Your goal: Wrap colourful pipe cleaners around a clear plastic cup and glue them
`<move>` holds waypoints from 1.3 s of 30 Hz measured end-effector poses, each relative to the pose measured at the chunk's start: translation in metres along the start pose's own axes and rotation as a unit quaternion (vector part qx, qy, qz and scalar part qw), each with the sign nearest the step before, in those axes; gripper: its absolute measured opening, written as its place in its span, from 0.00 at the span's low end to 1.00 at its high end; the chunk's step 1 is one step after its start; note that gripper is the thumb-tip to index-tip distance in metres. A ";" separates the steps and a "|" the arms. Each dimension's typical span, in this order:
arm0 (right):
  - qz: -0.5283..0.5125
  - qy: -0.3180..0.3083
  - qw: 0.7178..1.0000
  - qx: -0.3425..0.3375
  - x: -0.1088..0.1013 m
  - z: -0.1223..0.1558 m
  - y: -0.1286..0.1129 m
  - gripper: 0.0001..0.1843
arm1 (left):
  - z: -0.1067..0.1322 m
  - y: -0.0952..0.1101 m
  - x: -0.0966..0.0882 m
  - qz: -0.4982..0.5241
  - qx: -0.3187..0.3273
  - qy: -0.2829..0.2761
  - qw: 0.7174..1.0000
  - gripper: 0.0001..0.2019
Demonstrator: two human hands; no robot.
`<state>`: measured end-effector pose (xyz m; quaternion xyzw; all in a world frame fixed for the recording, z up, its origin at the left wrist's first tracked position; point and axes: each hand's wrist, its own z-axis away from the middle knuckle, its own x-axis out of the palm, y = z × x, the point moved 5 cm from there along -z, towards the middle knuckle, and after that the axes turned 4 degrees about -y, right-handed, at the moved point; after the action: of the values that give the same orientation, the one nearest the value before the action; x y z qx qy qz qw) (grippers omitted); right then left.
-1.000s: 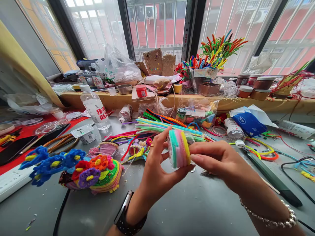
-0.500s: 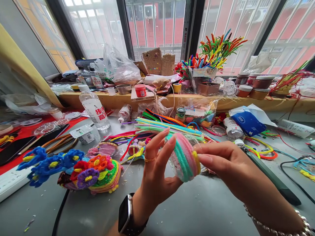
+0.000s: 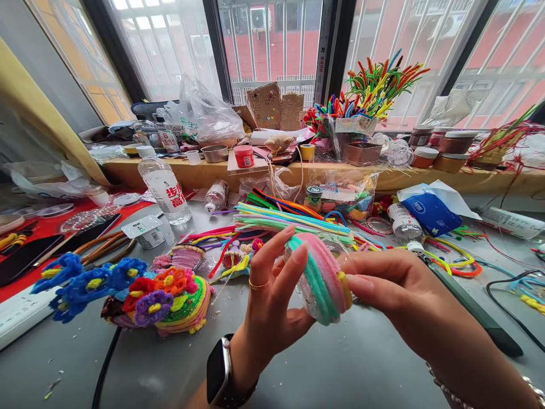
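Between both hands, above the grey table, is a clear plastic cup (image 3: 322, 278) wrapped in bands of green and pink pipe cleaner. My left hand (image 3: 272, 295), with a ring and a watch, grips the cup from its left side, fingers and thumb around it. My right hand (image 3: 383, 284) pinches a yellow pipe cleaner (image 3: 344, 289) against the cup's right edge. The cup is tilted on its side. Behind the hands lies a bundle of pastel pipe cleaners (image 3: 289, 220).
Pipe-cleaner flowers (image 3: 153, 304) on a wrapped base stand at left. A clear bottle (image 3: 162, 184) is upright behind them; another bottle (image 3: 404, 224) lies near a blue tissue pack (image 3: 432, 210). A dark green bar (image 3: 477, 312) lies under my right forearm. Jars line the window ledge (image 3: 200, 170).
The cup has turned slightly and sits a little lower, its yellow edge shifted right. My right hand has moved slightly right with it. Both hands keep their hold.
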<state>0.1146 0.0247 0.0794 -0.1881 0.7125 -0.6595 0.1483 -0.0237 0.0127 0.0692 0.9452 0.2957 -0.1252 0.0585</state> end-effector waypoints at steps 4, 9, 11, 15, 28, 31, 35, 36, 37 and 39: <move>0.030 0.014 0.999 0.011 0.001 0.002 0.000 0.10 | 0.001 0.000 -0.001 -0.014 0.008 0.016 1.000 0.38; 0.062 0.026 0.998 0.009 0.005 0.003 -0.003 0.10 | 0.001 0.001 -0.002 -0.030 0.018 0.033 0.999 0.37; 0.069 0.035 0.997 0.007 0.007 0.004 -0.005 0.09 | 0.001 0.002 -0.003 -0.034 0.024 0.035 0.998 0.37; 0.075 0.055 0.996 0.009 0.009 0.005 -0.008 0.09 | 0.001 0.003 -0.004 -0.036 0.038 0.036 0.998 0.35; 0.065 0.081 0.994 0.022 0.011 0.006 -0.010 0.09 | 0.001 0.003 -0.004 -0.049 0.036 0.028 0.998 0.34; 0.063 0.082 0.994 0.023 0.011 0.006 -0.011 0.09 | 0.002 0.003 -0.003 -0.045 0.036 0.024 0.998 0.34; 0.070 0.073 0.995 0.023 0.010 0.005 -0.009 0.09 | 0.001 0.003 -0.004 -0.038 0.039 0.029 0.998 0.34; 0.070 0.071 0.995 0.019 0.009 0.005 -0.009 0.09 | 0.001 0.004 -0.004 -0.038 0.037 0.030 0.998 0.34; 0.072 0.067 0.995 0.015 0.009 0.005 -0.009 0.09 | 0.001 0.004 -0.003 -0.038 0.035 0.030 0.998 0.34; 0.083 0.061 0.995 0.005 0.008 0.005 -0.009 0.09 | 0.001 0.003 -0.003 -0.032 0.025 0.031 0.999 0.34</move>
<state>0.1107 0.0167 0.0885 -0.0868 0.7301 -0.6586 0.1603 -0.0244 0.0080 0.0694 0.9399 0.3242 -0.1051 0.0218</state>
